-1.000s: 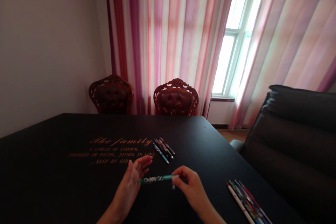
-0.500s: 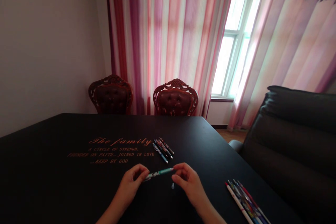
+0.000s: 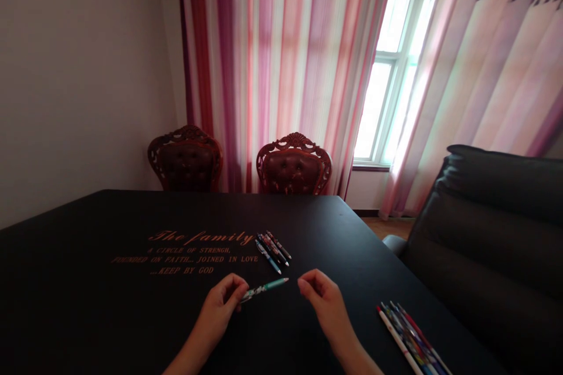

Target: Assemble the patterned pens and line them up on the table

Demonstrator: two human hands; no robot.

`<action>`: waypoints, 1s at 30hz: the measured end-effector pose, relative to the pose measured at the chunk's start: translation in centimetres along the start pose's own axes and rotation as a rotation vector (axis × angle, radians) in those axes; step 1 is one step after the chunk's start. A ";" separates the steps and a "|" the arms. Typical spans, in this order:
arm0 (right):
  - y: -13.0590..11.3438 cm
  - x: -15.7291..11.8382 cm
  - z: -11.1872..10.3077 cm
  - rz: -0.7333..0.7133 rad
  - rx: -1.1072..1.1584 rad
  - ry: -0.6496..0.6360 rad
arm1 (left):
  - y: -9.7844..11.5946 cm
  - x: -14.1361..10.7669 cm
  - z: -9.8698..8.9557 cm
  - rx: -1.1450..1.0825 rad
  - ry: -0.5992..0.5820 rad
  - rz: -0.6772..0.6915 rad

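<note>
My left hand [image 3: 227,296] pinches a teal and white patterned pen [image 3: 266,287] by its rear end, above the dark table. The pen's tip points right and slightly up. Just right of that tip, and apart from it, is my right hand [image 3: 321,296]. Its thumb and forefinger are pressed together, and whatever lies between them is hidden. Beyond the held pen, several patterned pens [image 3: 272,251] lie side by side on the table.
Another group of several pens [image 3: 411,337] lies at the right near edge of the black table [image 3: 88,304]. A dark leather armchair [image 3: 492,234] stands to the right. Two carved chairs [image 3: 294,167] [image 3: 187,161] face the table from its far side.
My right hand has drawn back right from the pen's tip, and its fingers have closed together. The small clear piece below the tip is out of sight. The left hand still holds the pen.
</note>
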State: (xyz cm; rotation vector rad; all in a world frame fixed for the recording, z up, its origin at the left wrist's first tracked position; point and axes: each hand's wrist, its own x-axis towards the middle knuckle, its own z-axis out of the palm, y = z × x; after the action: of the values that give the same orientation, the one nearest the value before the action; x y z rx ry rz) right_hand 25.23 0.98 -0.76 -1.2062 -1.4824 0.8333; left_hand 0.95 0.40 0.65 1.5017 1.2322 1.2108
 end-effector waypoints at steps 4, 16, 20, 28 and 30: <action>-0.4 0.1 -0.3 0.004 0.089 -0.021 | -0.1 0.0 0.2 -0.010 -0.026 -0.001; -1.3 -0.5 0.2 -0.031 0.018 -0.086 | -0.1 -0.3 0.5 0.011 -0.057 0.004; -1.4 -0.5 0.1 -0.037 -0.017 -0.085 | 0.4 -0.7 0.5 0.065 -0.091 0.024; -0.5 -0.5 0.5 0.024 -0.028 -0.088 | 1.0 -1.2 0.4 0.163 -0.074 0.089; -0.3 -0.5 0.7 0.053 -0.011 -0.092 | 0.9 -1.2 0.5 0.181 -0.055 0.103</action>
State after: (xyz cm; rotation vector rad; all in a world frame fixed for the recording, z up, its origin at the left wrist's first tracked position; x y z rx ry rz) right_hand 24.44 0.47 -0.85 -1.2338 -1.5366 0.9286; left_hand 1.52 -0.94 1.23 1.7383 1.2687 1.1409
